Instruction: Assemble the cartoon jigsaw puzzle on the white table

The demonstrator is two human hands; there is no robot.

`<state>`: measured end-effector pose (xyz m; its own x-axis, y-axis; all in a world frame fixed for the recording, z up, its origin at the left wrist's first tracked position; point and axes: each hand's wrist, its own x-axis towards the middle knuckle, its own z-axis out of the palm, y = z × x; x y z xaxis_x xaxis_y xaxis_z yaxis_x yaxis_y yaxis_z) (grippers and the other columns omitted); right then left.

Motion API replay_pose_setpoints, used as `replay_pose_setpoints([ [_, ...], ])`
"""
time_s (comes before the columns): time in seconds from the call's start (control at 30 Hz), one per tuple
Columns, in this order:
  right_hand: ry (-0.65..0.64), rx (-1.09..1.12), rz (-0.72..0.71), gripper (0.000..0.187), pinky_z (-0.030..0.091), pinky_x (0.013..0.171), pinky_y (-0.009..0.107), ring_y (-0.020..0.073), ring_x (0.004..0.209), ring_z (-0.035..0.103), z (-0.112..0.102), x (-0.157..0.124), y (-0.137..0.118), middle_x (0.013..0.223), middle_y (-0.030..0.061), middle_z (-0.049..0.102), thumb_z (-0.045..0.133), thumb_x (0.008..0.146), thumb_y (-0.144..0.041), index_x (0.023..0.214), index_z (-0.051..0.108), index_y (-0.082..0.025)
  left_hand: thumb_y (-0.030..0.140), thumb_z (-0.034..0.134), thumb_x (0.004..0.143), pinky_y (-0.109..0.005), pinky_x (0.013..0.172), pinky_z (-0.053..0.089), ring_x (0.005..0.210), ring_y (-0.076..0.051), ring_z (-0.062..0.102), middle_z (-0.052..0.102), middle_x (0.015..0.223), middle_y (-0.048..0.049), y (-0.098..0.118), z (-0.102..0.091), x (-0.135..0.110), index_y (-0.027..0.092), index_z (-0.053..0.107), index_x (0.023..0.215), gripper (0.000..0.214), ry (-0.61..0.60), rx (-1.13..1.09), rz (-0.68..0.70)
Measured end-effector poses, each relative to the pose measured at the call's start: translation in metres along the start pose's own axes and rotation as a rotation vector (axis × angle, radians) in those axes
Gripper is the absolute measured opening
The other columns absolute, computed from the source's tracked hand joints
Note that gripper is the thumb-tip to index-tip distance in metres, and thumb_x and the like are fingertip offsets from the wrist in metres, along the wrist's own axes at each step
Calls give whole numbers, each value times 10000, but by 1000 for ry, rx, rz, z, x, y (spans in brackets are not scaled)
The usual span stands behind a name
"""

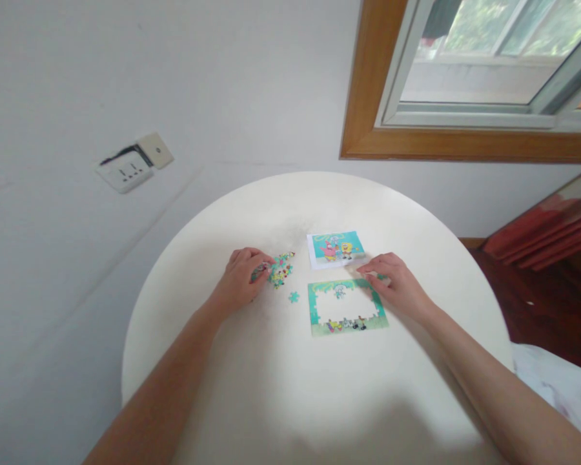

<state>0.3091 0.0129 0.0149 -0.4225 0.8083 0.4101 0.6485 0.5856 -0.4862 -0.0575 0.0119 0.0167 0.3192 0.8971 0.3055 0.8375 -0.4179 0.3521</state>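
Note:
A small jigsaw puzzle [347,307] lies on the round white table [281,387]; its green border is joined and its middle is bare. My right hand [395,281] rests at the puzzle's upper right corner, fingers curled with the tips on the frame. My left hand [241,278] is at a heap of loose puzzle pieces [281,268], fingers bent and pinching among them; what they hold is hidden. One single teal piece [294,297] lies between the heap and the puzzle. A reference picture card [336,248] sits just behind the puzzle.
The table stands against a white wall with a socket plate [128,169] at the left. A wood-framed window [469,77] is at the upper right. Red boards [552,232] lean at the right over a dark wooden floor [547,310].

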Motion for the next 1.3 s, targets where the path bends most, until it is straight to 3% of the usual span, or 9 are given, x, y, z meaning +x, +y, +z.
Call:
replay_pose_setpoints([
  [0.17, 1, -5, -3, 200, 464, 810, 403, 240, 897, 592, 2, 0, 1, 917, 73, 698, 547, 873, -175, 960, 722, -218, 151, 446, 849, -444, 957, 394, 1006, -247, 524, 580, 1017, -68, -12, -11, -4, 225, 716, 992, 314, -20, -4, 44],
  [0.47, -4, -20, 14, 190, 462, 825, 402, 237, 913, 598, 3, -1, 3, 936, 72, 700, 558, 874, -183, 964, 721, -219, 260, 499, 847, -396, 896, 400, 943, -239, 539, 601, 965, -62, -31, -39, -11, 236, 731, 954, 257, -127, 62, 9],
  [0.67, -4, -13, 14, 192, 470, 814, 404, 235, 899, 601, 4, -1, 5, 921, 72, 701, 551, 880, -193, 972, 718, -216, 454, 588, 843, -358, 906, 388, 976, -226, 536, 610, 1033, -43, -32, -58, -21, 277, 715, 1015, 278, -298, 24, -23],
  [0.93, 16, -11, 16, 202, 488, 813, 405, 237, 891, 615, 4, -1, 4, 908, 78, 712, 533, 882, -207, 942, 726, -202, 460, 611, 838, -342, 873, 388, 968, -231, 521, 620, 972, -36, -17, -46, -14, 278, 721, 893, 219, -379, 46, -20],
  [1.3, -9, -27, 14, 218, 501, 799, 384, 225, 880, 631, 4, 1, 5, 903, 76, 715, 522, 876, -204, 941, 730, -208, 364, 516, 900, -352, 845, 386, 908, -223, 525, 605, 876, -49, -15, -32, -8, 203, 655, 809, 232, -334, 9, 64],
])
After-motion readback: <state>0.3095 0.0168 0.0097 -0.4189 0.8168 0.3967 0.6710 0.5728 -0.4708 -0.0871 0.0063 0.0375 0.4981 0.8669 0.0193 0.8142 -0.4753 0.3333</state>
